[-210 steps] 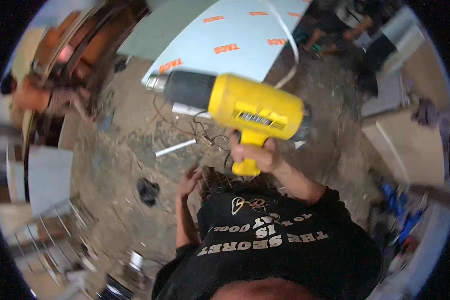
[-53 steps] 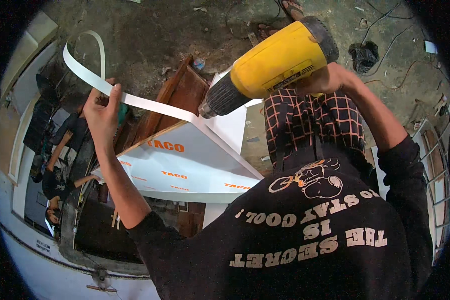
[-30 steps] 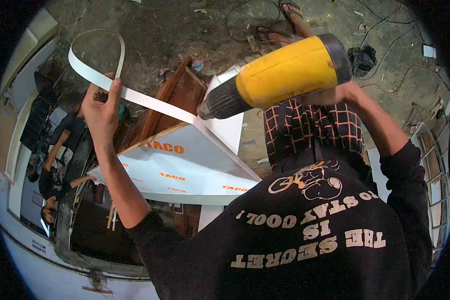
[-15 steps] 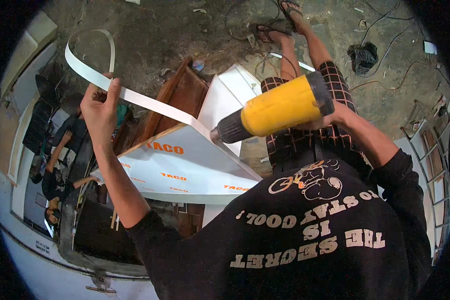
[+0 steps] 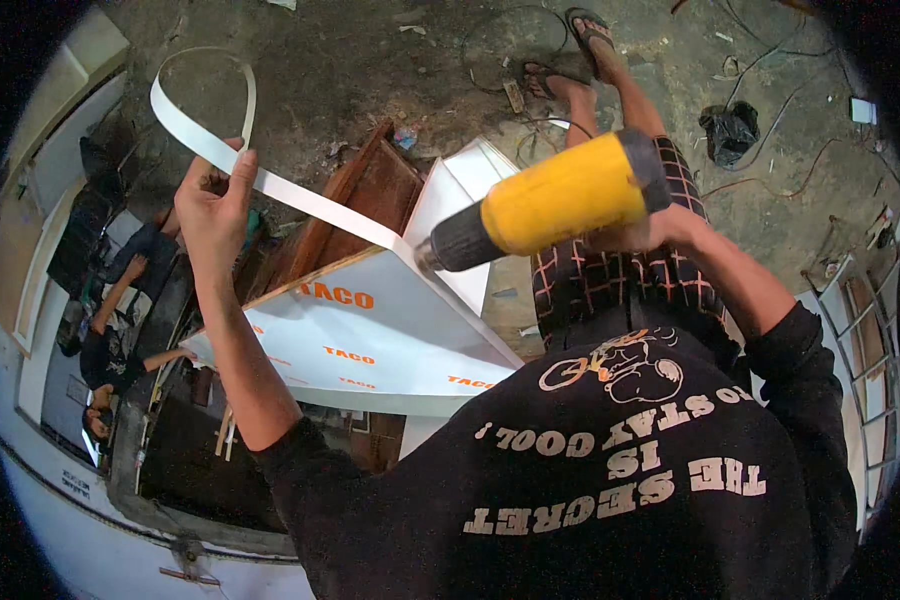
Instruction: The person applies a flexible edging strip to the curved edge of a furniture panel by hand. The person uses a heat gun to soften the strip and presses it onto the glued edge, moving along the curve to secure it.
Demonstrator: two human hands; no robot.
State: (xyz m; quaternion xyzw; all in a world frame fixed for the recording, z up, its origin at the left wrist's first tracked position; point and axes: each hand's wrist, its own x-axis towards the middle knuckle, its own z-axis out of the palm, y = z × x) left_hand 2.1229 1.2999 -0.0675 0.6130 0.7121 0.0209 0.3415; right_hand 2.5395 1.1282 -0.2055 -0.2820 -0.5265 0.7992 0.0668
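Note:
My left hand [image 5: 213, 200] pinches a white edge-banding strip [image 5: 320, 208] between thumb and fingers. Its free end curls into a loop above the hand; the other part runs taut to the corner of a white-faced panel [image 5: 360, 330] with orange print, then along its edge. My right hand [image 5: 650, 230] is closed around a yellow heat gun [image 5: 565, 195] with a black front, its grip mostly hidden behind the body. The metal nozzle points at the strip near the panel's corner; whether it touches cannot be told.
Beyond the panel lie a brown wooden piece [image 5: 370, 195] and a white box-like part [image 5: 465, 185]. A black plastic bag [image 5: 730, 135] and cables lie on the concrete floor. Another person [image 5: 120, 340] is at the left, one hand by the panel's far end. A metal rack [image 5: 870, 350] stands right.
The heat gun's nozzle has shifted slightly along the panel's edge toward the corner where the strip bends. My left hand still holds the strip. The whole view has shifted a little.

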